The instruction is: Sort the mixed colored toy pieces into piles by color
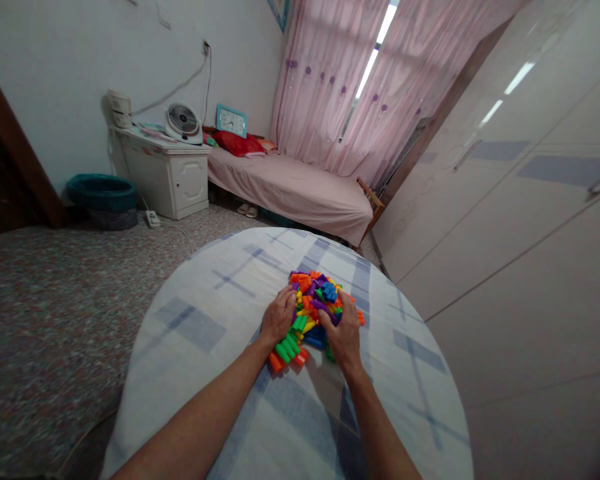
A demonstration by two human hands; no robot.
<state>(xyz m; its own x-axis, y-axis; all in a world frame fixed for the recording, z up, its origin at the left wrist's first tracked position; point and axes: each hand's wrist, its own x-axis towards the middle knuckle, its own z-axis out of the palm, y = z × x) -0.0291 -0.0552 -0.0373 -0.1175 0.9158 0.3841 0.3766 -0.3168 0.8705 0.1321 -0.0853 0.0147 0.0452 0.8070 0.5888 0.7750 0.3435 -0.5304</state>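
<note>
A heap of small plastic building pieces [310, 303] in orange, green, yellow, purple and blue lies on the cloth-covered table [190, 393]. Against the heap's left side rests my left hand [279, 313], its fingers extended along the pieces and partly hidden. My right hand [344, 328] reaches over the right side, thumb and fingers apart, touching the pieces. A blue piece [329, 291] sits on top of the heap near its fingertips. Nearest me, several green pieces [287, 348] and an orange piece [277, 363] lie below my left hand.
Beyond the table stands a bed [290, 183] with a pink sheet. A white cabinet [165, 177] at left carries a small fan [183, 121]. Next to it on the floor is a teal bin [103, 193]. Tall pale wardrobe doors [480, 220] rise close on the right.
</note>
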